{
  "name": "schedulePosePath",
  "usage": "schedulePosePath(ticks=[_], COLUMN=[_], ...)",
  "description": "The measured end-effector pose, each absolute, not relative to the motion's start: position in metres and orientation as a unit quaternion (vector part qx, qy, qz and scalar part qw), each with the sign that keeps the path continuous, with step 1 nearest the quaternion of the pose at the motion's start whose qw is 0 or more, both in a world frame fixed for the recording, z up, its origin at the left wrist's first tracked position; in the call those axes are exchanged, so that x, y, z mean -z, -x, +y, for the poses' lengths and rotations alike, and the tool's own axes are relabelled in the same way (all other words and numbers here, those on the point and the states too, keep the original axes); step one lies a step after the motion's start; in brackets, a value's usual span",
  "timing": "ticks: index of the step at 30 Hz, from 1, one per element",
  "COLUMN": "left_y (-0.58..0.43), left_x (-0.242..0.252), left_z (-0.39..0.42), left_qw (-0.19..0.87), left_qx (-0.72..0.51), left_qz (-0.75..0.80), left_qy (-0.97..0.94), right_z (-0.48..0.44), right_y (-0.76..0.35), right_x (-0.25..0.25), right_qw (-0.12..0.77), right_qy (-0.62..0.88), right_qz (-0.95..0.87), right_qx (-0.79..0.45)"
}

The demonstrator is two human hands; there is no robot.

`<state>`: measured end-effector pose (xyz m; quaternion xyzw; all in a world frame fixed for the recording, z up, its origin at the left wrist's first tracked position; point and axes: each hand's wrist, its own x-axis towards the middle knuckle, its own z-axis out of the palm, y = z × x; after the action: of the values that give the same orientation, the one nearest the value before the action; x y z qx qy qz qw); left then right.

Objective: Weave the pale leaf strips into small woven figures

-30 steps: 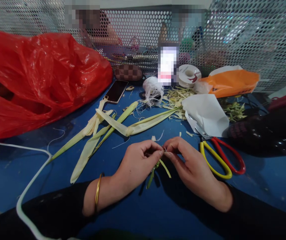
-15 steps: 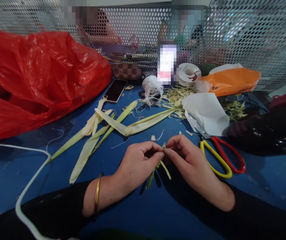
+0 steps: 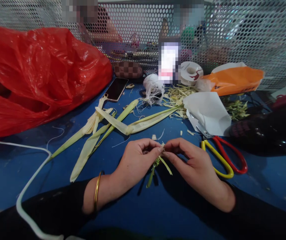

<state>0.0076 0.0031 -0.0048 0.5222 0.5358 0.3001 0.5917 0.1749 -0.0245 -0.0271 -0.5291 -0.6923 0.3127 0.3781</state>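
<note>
half formed, at a guess: held a small bunch of narrow green plant strips (image 3: pixel 156 162) low over the flat blue tabletop (image 3: pixel 132 213), near the middle of the near side. pinched its upper end tightly between the thumb and forefinger of the bare left hand (image 3: pixel 137 156), worn with a round gold bangle (image 3: pixel 97 191) at the wrist. set the thumb and forefinger of the bare right hand (image 3: pixel 190 163) in an equally narrow pinch at the same end, fingertips touching or nearly so. could not tell whether also gripping a fine thread there.

counted as done: gathering the strips into one bunch, pointing downward below the fingers. could not make out any finished tie. judged as left: securing that upper end and perhaps trimming the loose tips. found the long pale-green husk leaves (image 3: pixel 125 120) lying loose beyond the hands, apparently unused. noticed the frayed white ball of thread (image 3: pixel 154 87) farther back, beside a heap of shredded yellow-green stalks (image 3: pixel 179 95). saw the metal scissors with one yellow and one red handle (image 3: pixel 229 150) lying untouched just beside the right hand, against a creased white paper sheet (image 3: pixel 209 111).
</note>
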Motion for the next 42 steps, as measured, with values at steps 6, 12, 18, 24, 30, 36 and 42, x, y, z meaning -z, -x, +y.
schedulePosePath(ticks=[6,12,18,24,30,36,42], left_y=[-0.007,-0.008,-0.009,-0.008,-0.007,-0.007,-0.006], left_x=[0.006,0.005,0.004,0.007,0.006,0.005,0.003], left_z=[0.002,0.002,0.003,0.001,0.002,0.002,0.003], left_qw=[0.591,0.588,0.607,0.561,0.534,0.535,0.558], left_qx=[-0.299,-0.298,-0.293,-0.284,-0.294,-0.296,-0.291], left_qz=[0.528,0.532,0.527,0.54,0.531,0.527,0.517], left_qy=[-0.531,-0.532,-0.518,-0.56,-0.588,-0.59,-0.58], right_z=[-0.023,-0.023,-0.023,-0.022,-0.02,-0.019,-0.016], right_y=[-0.175,-0.176,-0.179,-0.178,-0.178,-0.176,-0.174], right_x=[0.026,0.023,0.025,0.023,0.022,0.021,0.016], right_qw=[0.391,0.402,0.37,0.346,0.343,0.35,0.366], right_qy=[0.502,0.489,0.495,0.482,0.487,0.509,0.513], right_qz=[-0.722,-0.735,-0.769,-0.781,-0.753,-0.68,-0.588], right_qx=[-0.274,-0.242,-0.162,-0.196,-0.28,-0.395,-0.507])
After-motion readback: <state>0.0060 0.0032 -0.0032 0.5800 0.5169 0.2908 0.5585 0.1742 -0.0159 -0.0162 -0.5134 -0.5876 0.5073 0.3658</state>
